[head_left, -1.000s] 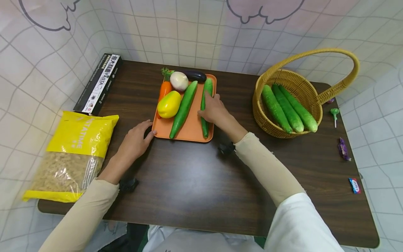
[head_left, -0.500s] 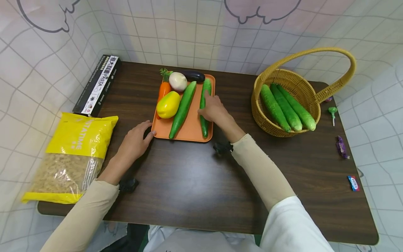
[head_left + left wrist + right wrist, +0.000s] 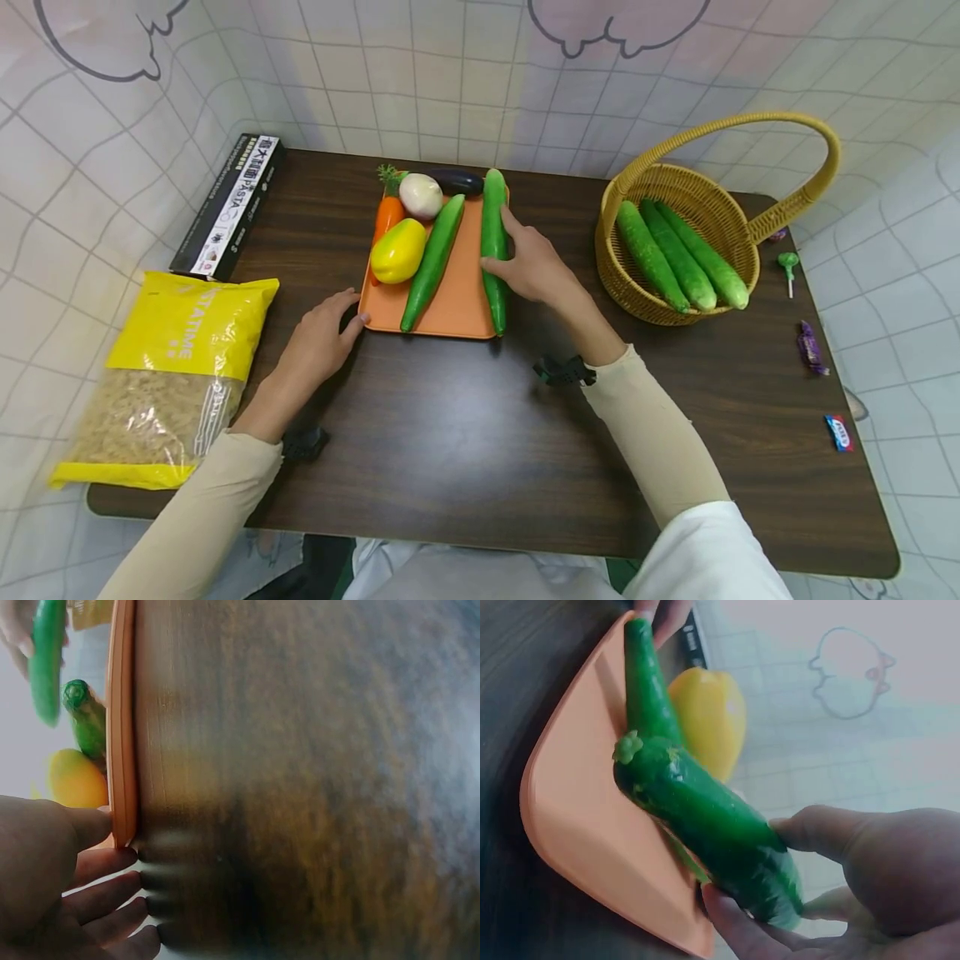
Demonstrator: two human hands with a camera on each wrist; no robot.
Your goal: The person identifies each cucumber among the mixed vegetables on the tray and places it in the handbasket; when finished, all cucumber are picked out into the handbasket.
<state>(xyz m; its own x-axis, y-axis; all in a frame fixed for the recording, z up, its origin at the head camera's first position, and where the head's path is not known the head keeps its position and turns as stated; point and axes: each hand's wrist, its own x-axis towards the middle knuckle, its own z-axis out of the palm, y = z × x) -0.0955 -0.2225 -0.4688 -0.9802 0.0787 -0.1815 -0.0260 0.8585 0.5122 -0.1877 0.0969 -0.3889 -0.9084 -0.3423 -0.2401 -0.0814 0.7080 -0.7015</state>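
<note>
My right hand point(image 3: 534, 268) grips a green cucumber point(image 3: 495, 250) between thumb and fingers, raised over the right side of the orange tray point(image 3: 465, 308). In the right wrist view the held cucumber point(image 3: 705, 817) slants above the tray, stem end toward the tray's near side. A second cucumber point(image 3: 435, 262) lies on the tray beside a yellow bell pepper point(image 3: 398, 251). Behind them are a carrot point(image 3: 388, 215), a white round vegetable point(image 3: 421, 196) and a dark eggplant point(image 3: 457, 182). My left hand point(image 3: 318, 337) rests at the tray's front left corner, thumb on the rim, fingers spread.
A wicker basket point(image 3: 611, 275) with a tall handle holds three cucumbers point(image 3: 690, 258) at the right. Leftward lie a yellow pasta bag point(image 3: 172, 375) and a black pasta box point(image 3: 228, 208). A green lollipop point(image 3: 788, 262) and wrapped sweets point(image 3: 810, 347) line the right edge.
My right hand has lifted the right-hand cucumber off the tray and shifted slightly right with it. The left hand has stayed at the tray corner.
</note>
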